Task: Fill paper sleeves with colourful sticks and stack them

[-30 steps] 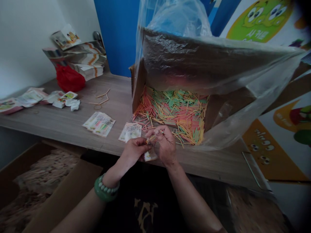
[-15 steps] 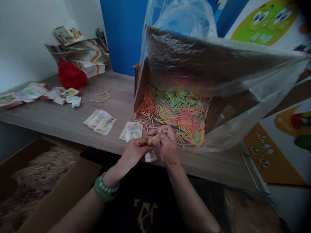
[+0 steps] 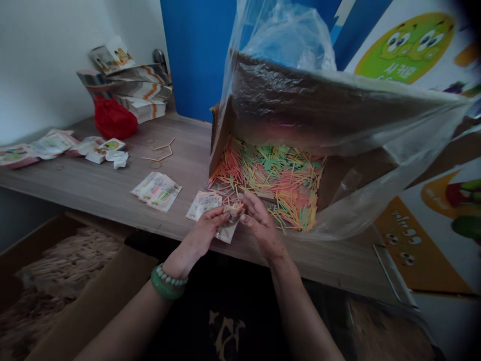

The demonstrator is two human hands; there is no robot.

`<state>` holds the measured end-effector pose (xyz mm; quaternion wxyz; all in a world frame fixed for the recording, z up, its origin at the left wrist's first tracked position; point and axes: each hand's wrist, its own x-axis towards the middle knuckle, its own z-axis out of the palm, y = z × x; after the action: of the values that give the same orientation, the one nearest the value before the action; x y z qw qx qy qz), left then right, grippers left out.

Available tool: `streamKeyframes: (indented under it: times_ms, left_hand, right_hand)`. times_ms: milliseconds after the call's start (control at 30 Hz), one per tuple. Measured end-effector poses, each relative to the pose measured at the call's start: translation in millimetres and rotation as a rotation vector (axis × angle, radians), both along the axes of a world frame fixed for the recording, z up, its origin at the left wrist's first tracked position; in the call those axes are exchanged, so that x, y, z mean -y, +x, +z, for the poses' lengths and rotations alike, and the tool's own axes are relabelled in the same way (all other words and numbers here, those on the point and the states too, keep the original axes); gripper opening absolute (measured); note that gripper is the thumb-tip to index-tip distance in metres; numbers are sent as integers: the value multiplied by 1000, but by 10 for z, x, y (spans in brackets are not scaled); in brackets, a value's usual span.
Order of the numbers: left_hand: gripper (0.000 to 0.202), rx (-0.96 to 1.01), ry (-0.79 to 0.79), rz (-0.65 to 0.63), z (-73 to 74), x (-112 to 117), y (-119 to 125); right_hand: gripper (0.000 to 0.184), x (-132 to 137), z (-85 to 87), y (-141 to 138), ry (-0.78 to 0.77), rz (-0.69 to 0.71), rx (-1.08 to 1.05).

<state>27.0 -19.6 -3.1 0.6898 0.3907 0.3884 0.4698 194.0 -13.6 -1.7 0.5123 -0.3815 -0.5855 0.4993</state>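
My left hand (image 3: 209, 228) is closed on a small clear packet (image 3: 227, 232) near the table's front edge. Coloured sticks (image 3: 236, 206) show at the packet's upper end. Beside that end is my right hand (image 3: 260, 220), its fingers apart and slightly curled, with nothing visible held in it. Just behind my left hand lies a small stack of printed packets (image 3: 203, 203). Farther left, a fanned group of packets (image 3: 157, 190) lies flat, some showing coloured sticks.
A tilted cardboard box (image 3: 278, 95) lined with clear plastic holds many coloured sticks (image 3: 274, 175). A red bag (image 3: 112, 119), stacked printed sheets (image 3: 141, 98) and loose sticks (image 3: 163, 149) are on the table's left. An open carton (image 3: 112, 296) stands below left.
My right hand has let go of the sticks, and its fingers have opened. The sticks now sit in the packet's upper end, while my left hand keeps hold of the packet.
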Motion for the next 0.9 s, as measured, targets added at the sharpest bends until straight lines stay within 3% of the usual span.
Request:
streamKeyframes:
  times_ms: [133, 300, 500, 667, 800, 900]
  left_hand:
    - [32, 50, 10, 23, -32, 21, -16]
    - [33, 39, 32, 16, -44, 46, -42]
    - [25, -22, 27, 68, -64, 61, -208]
    - [27, -169, 162, 135, -68, 75, -421]
    - [19, -264, 178, 310, -45, 21, -657]
    - [18, -323, 138, 482, -25, -91, -908]
  right_hand:
    - [12, 12, -157, -6, -73, -87, 172]
    - [22, 48, -196, -121, 8, -243, 332]
    - [15, 69, -50, -340, 146, -208, 373]
    - [18, 5, -98, -531, 88, -154, 395]
    - [16, -68, -164, -665, 61, 12, 472]
    - [19, -103, -184, -749, 129, -46, 732]
